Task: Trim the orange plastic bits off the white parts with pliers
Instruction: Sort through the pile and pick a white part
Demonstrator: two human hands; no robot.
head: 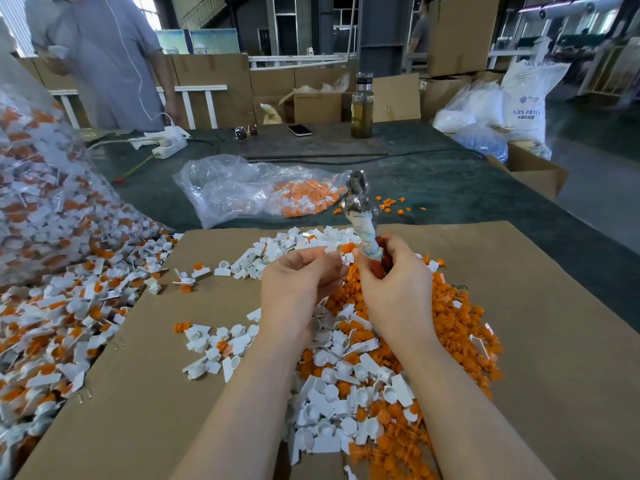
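Observation:
My right hand grips the pliers by their cloth-wrapped red handles, the metal jaws pointing up and away from me. My left hand pinches a small white part with an orange bit right beside the pliers' handle. Below and between my hands lies a heap of white parts. To its right spreads a pile of orange bits. All of it rests on a sheet of cardboard.
A big clear bag of untrimmed white-and-orange parts spills over the left side. A smaller plastic bag lies beyond the cardboard. Farther back are a bottle, a phone, sunglasses, a power strip and a standing person.

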